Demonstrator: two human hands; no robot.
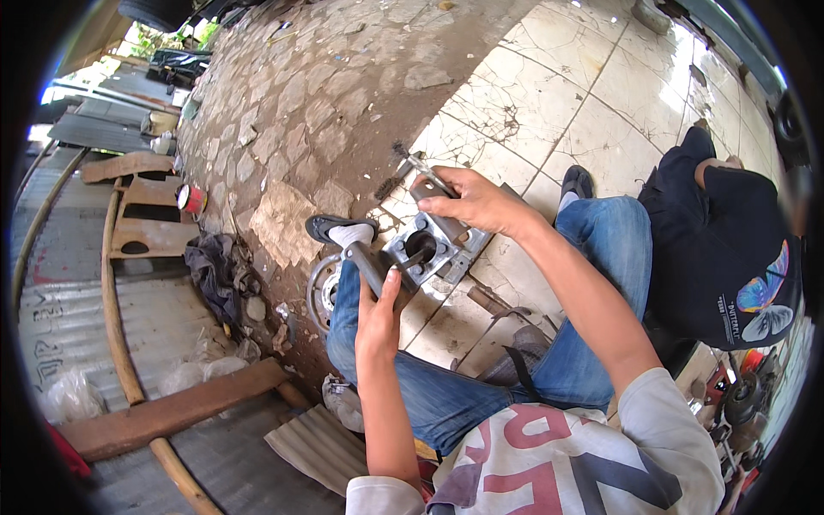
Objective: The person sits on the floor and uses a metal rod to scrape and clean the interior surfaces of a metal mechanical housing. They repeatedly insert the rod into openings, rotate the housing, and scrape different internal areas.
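My left hand [378,324] is wrapped round a dark grey metal tube [367,268], its thumb along the near side. My right hand [474,202] grips a dark metal piece [443,221], fingers bent over its top. A thin metal rod [432,174] crosses at its fingertips, with dark bristly material at the far end; whether it is held too, I cannot tell. Between and below my hands sits a silver metal housing [439,251] with a round dark opening and bolts at its corners. Whether the tube and the dark piece join the housing is hidden.
A wheel rim [323,292] lies beside my left foot. Behind the housing, cracked white tiles [558,81] meet stony ground [292,94]. A person in dark clothes [717,249] sits bent over at my right. Corrugated sheets and a wooden beam [172,410] lie at left.
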